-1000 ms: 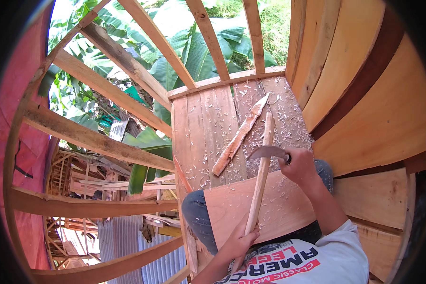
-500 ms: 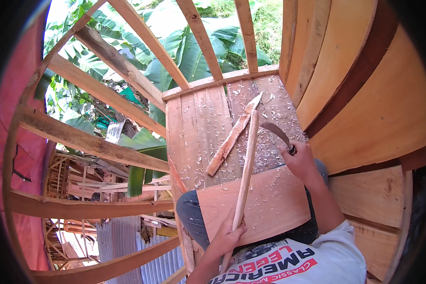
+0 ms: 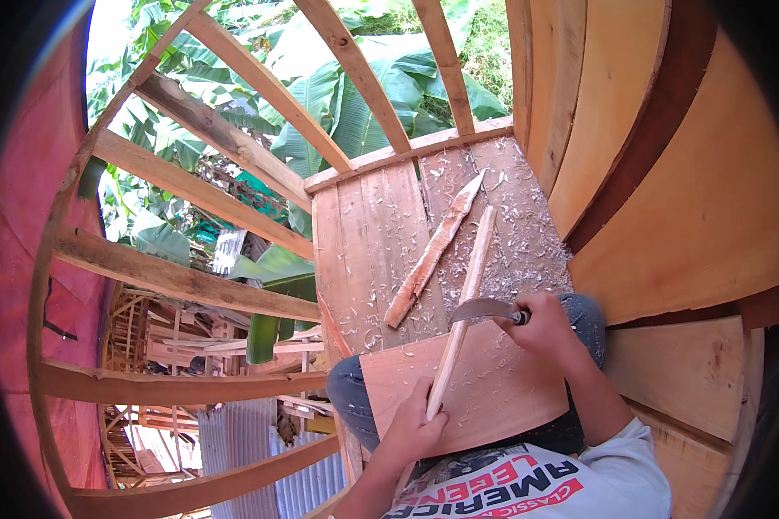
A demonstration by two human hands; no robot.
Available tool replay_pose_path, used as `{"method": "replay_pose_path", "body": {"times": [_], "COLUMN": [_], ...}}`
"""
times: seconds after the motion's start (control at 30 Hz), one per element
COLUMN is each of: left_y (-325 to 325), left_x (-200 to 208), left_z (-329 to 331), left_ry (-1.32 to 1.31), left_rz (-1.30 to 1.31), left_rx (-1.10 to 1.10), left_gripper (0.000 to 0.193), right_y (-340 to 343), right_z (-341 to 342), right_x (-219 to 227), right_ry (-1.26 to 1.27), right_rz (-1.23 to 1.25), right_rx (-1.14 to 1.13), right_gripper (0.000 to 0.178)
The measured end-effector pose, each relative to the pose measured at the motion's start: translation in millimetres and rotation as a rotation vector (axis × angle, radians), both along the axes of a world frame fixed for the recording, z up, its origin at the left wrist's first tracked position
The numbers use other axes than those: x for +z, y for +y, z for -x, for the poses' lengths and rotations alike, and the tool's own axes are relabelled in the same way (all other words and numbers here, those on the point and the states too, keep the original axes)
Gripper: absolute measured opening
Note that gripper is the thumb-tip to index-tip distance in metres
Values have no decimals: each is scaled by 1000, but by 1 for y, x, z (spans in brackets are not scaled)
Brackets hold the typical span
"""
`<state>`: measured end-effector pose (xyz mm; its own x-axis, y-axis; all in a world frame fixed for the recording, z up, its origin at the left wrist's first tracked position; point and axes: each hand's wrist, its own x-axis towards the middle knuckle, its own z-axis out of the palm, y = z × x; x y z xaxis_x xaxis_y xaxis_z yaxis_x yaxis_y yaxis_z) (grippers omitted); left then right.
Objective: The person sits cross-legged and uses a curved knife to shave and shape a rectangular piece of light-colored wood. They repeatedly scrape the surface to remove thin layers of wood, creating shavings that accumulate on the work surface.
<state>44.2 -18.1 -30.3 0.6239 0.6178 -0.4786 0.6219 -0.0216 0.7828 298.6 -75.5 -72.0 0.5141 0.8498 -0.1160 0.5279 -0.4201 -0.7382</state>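
Observation:
My left hand (image 3: 415, 424) is wrapped round the lower part of a long, pale wooden stick (image 3: 471, 281), which slants up and away over my lap. In my right hand (image 3: 544, 324) is the dark handle of a curved knife (image 3: 483, 309). Its blade lies across the stick, about midway along. Under the stick, a flat wooden board (image 3: 511, 381) rests over my thighs, with a few shavings on it. Beyond it, a second piece of wood (image 3: 433, 255), rough and pointed at its far end, lies on the plank floor (image 3: 368, 216).
Curled wood shavings (image 3: 528, 251) cover much of the floor's right side. Slatted wooden rails (image 3: 190, 290) enclose the left and far sides, with banana leaves (image 3: 355, 112) beyond. Curved wooden panels (image 3: 684, 225) form the right wall. Corrugated metal sheets (image 3: 238, 441) stand at lower left outside.
My right hand has brought the curved knife down and left, from beside the stick onto it. The stick's far end has shifted right and tilted lower. My left hand keeps its grip.

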Motion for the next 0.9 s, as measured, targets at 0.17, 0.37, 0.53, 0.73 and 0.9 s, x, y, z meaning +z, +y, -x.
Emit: {"method": "replay_pose_path", "body": {"times": [0.17, 0.37, 0.53, 0.73, 0.9], "left_y": [9, 12, 5, -1, -7], "left_x": [-2, 1, 27, 37, 37], "left_z": [-3, -3, 5, 22, 36], "left_ry": [-11, 12, -3, -39, -31], "left_rz": [-53, -75, 46, 103, 208], "left_rx": [-41, -109, -183, -184, -171], "left_gripper": [38, 38, 37, 35, 34], "right_y": [-19, -28, -23, -11, -1], "right_z": [15, 15, -6, -6, -24], "right_x": [8, 0, 0, 6, 9], "right_ry": [153, 2, -261, -499, -655], "right_rz": [-137, -363, -341, -438, -432], "right_rx": [109, 94, 19, -23, -181], "right_gripper": [46, 47, 57, 65, 67]}}
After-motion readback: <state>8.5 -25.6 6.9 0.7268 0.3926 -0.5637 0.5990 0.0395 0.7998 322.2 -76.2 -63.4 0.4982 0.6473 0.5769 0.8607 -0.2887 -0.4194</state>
